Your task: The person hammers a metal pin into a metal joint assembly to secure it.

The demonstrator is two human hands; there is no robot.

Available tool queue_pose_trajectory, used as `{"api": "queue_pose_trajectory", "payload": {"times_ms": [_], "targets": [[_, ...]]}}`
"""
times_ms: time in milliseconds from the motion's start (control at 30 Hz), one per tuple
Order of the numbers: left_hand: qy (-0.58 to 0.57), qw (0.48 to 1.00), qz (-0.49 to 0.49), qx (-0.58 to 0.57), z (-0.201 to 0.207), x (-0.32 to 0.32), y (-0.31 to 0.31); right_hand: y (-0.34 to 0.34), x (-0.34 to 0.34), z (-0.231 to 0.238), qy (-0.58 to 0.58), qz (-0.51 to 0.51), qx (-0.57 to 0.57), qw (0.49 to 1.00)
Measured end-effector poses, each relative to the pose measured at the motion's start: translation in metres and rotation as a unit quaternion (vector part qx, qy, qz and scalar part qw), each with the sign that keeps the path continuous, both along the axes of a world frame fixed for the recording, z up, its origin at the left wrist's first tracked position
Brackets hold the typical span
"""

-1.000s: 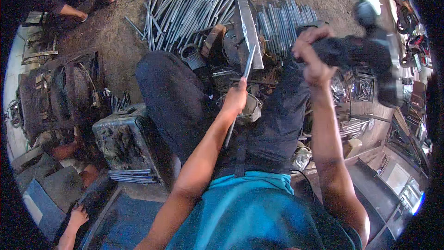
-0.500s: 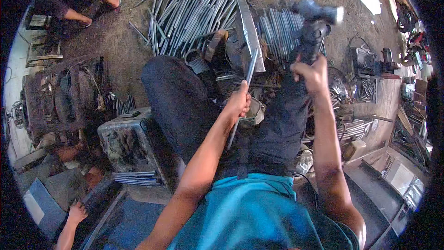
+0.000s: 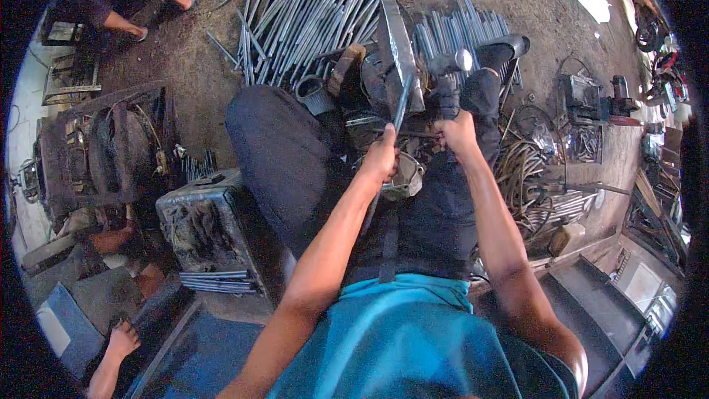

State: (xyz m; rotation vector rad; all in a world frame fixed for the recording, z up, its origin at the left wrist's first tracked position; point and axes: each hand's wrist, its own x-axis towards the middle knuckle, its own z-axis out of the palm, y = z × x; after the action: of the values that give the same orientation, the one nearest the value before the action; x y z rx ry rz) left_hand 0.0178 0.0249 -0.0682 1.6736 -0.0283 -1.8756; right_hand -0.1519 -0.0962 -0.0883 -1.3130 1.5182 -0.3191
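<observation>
Up front, our L hand [image 3: 382, 158] grips rod [image 3: 402, 106], R hand [image 3: 458, 134] grips hammer [image 3: 447, 89]. Prob: rod stiff, slick, best held midway; hammer top-heavy, we'd hold low.

text: none readable | labels, numbers, signs: none readable (the view is grainy)

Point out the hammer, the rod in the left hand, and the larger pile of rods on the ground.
Hammer [image 3: 448, 94]: head view, on the dark handle beside the hammer's head.
Rod [image 3: 402, 106]: head view, on its bare length above the left hand [image 3: 382, 157].
Larger pile of rods [image 3: 305, 27]: head view, on rods near its middle.
</observation>
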Motion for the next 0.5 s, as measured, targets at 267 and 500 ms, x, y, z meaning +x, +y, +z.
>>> {"api": "queue_pose_trajectory", "payload": {"times_ms": [267,500], "targets": [[0.041,0.999,0.011,-0.015,0.007,0.004,0.007,-0.031,0.018,0.176,-0.217,-0.008,-0.045,0.975],[0.055,0.998,0.007,-0.004,0.005,0.007,0.009,-0.065,0.046,0.246,-0.486,0.123,-0.321,0.803]]}}
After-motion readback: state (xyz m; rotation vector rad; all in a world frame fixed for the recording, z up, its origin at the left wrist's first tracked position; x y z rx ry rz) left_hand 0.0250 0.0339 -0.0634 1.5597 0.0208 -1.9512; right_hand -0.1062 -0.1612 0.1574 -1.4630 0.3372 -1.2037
